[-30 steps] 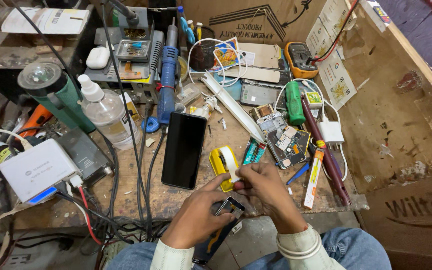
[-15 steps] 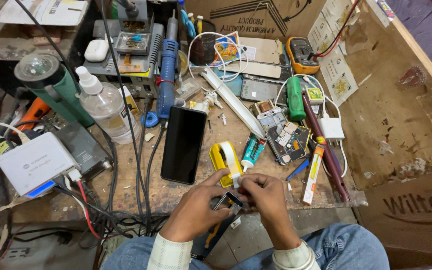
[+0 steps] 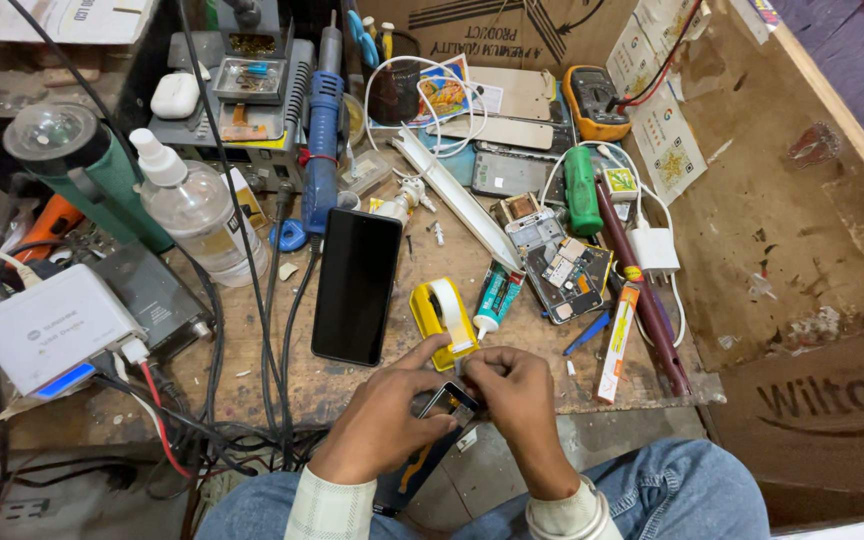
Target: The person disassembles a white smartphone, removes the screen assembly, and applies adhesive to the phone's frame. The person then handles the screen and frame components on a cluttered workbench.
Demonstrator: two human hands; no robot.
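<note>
Both hands, left (image 3: 382, 420) and right (image 3: 517, 395), pinch a small dark component (image 3: 447, 400) between closed fingertips at the desk (image 3: 352, 385) edge, six o'clock of the yellow tape dispenser (image 3: 439, 318); black phone (image 3: 357, 285) at ten o'clock.

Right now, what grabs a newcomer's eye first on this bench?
Both hands meet at the near edge of the bench: the left hand and right hand pinch a small dark part between them. Just beyond lie a black phone, face up, and a yellow tape dispenser. Left stands a clear plastic bottle among tangled cables.
</note>
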